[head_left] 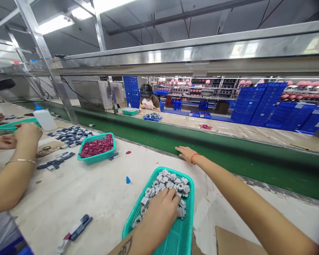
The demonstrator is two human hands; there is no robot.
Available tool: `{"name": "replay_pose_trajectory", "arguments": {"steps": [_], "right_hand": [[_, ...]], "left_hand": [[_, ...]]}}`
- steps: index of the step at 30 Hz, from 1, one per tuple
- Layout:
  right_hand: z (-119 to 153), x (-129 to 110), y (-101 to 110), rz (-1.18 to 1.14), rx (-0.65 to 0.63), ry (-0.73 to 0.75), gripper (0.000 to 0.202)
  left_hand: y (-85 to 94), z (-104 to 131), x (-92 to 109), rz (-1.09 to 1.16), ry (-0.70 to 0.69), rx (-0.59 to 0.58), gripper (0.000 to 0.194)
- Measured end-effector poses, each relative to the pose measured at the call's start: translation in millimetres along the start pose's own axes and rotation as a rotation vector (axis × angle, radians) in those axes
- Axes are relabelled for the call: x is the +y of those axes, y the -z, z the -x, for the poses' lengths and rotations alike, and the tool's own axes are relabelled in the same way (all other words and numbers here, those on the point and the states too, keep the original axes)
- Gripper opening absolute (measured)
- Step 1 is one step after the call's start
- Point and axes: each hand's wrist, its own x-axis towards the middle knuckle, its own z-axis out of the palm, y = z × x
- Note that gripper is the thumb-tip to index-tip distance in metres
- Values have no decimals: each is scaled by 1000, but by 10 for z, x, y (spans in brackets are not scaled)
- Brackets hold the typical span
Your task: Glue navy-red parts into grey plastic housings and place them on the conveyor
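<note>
My left hand (164, 207) reaches into a green basket (191, 209) of small light-grey plastic parts (166, 180). Its fingers curl down among the parts, and their tips are partly hidden. Out over the near edge of the green conveyor belt (215, 147) is my right hand (185, 154), with a red bracelet on the wrist. A small dark-blue piece (178, 151) shows under its fingertips, mostly covered by them. A blue cone-shaped cap (128, 180) stands on the table left of the basket. Farther left lies a dark-blue, grey and maroon plastic assembly (79, 226).
A second green basket (87, 161) holds maroon parts; dark-blue and grey pieces (71, 134) lie beyond it. A co-worker's arm (21, 159) and a white bottle (44, 118) are at left. Cardboard (234, 242) lies at right. Another person (150, 101) sits across the belt.
</note>
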Motion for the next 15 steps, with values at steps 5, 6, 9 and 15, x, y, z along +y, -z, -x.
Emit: {"name": "replay_pose_trajectory", "arguments": {"steps": [5, 6, 9, 15], "right_hand": [[-151, 114, -121, -3, -93, -70, 31], [-160, 145, -121, -10, -99, -93, 32], [-183, 218, -75, -58, -119, -167, 35], [-89, 276, 122, -311, -163, -290, 33]], "left_hand": [[24, -12, -168, 177, 37, -27, 33], [60, 19, -173, 234, 46, -17, 31], [142, 144, -141, 463, 78, 5, 23], [81, 477, 119, 1653, 361, -44, 27]]}}
